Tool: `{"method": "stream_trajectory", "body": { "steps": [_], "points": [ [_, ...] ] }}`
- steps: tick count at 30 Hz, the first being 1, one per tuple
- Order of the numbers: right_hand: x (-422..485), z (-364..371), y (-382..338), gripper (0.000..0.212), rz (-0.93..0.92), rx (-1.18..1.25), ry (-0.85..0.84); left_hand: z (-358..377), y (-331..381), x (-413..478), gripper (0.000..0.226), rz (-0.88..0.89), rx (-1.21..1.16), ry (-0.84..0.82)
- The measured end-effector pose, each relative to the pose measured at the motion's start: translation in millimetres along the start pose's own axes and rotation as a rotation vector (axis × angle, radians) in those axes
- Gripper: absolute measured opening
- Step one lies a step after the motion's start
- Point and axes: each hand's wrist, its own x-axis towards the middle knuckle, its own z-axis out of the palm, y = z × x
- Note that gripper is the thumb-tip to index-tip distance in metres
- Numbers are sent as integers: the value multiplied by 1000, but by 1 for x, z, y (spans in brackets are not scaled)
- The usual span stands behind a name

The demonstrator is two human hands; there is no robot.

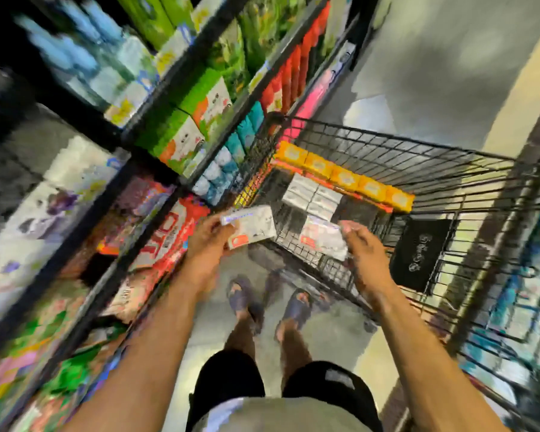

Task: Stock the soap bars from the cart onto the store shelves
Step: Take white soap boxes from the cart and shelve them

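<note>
I am holding one boxed soap bar in each hand, both of them over the near corner of the cart (418, 157), so I judge this to be the carry step: bars lifted out, not yet shelved. My left hand (208, 241) is gripping the left bar (253, 226), its fingers (219, 222) curling round the short end nearest the shelves (156, 120). My right hand (367, 244) is gripping the right bar (321, 238), with its fingers (349, 227) wrapping the far end; that bar is hanging just above the cart's wire rim. The two bars are lying close together but apart, flat faces up. More stock is waiting in the cart: a white stack (312, 194) on the basket floor and a yellow row (343, 177) along the far wall. The view is smearing badly, so I cannot read the labels or pick out a slot for this soap. Next, I am expecting to swing both bars left toward the shelves, which are standing just beside the cart, find the matching facing, and slide each bar in flat without knocking neighbouring packs; the left bar is nearer and is likely going in first.
</note>
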Motion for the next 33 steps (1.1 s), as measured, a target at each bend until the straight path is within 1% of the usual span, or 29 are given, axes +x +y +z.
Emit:
{"method": "stream_trajectory", "body": {
  "steps": [2, 5, 6, 8, 9, 10, 11, 12, 13, 14, 15, 16, 18, 19, 21, 23, 24, 25, 28, 31, 33],
  "points": [
    [-30, 17, -15, 24, -41, -54, -32, -24, 0, -36, 21, 25, -89, 58],
    [-73, 46, -31, 19, -70, -94, -165, -66, 1, -88, 14, 47, -172, 141],
    [-86, 57, -34, 17, -84, -118, -213, -81, 1, -105, 18, 59, -185, 176],
    [-110, 81, -36, 18, -101, -113, -298, -112, 1, -138, 39, 84, -240, 240],
    [-123, 94, -36, 22, -110, -106, -347, -128, 1, -155, 42, 104, -279, 275],
    [-136, 107, -36, 29, -97, -93, -403, -144, -1, -171, 37, 127, -309, 316],
    [-150, 122, -33, 47, -80, -63, -461, -162, -2, -188, 29, 146, -337, 353],
    [-162, 134, -27, 71, -65, -41, -516, -180, -5, -206, 21, 162, -372, 381],
    [-177, 148, -22, 90, -53, -26, -565, -198, -9, -224, 17, 175, -410, 406],
    [-193, 162, -16, 101, -55, 2, -616, -216, -14, -243, 18, 199, -444, 426],
    [-210, 176, -10, 104, -63, 8, -661, -234, -20, -263, 23, 231, -472, 438],
    [-228, 190, -5, 101, -81, -3, -691, -252, -27, -282, 23, 252, -498, 460],
    [-267, 220, 6, 86, -121, -7, -722, -288, -38, -324, 10, 293, -549, 495],
    [-284, 231, 10, 81, -137, 5, -731, -303, -42, -340, 10, 305, -561, 516],
    [-323, 257, 22, 69, -177, -12, -737, -339, -52, -376, 14, 315, -572, 558],
    [-363, 284, 31, 38, -221, -57, -753, -377, -62, -412, 29, 339, -569, 574],
    [-381, 296, 35, 26, -251, -88, -771, -394, -67, -428, 35, 353, -574, 571],
    [-398, 309, 38, 21, -281, -118, -785, -411, -72, -442, 38, 370, -579, 571],
    [-447, 344, 43, 16, -338, -137, -821, -453, -81, -479, 38, 412, -595, 576],
    [-486, 379, 45, 16, -383, -178, -875, -488, -86, -505, 30, 445, -584, 584],
    [-508, 400, 42, 19, -382, -207, -927, -508, -87, -519, 29, 460, -582, 597]
  ]
}}
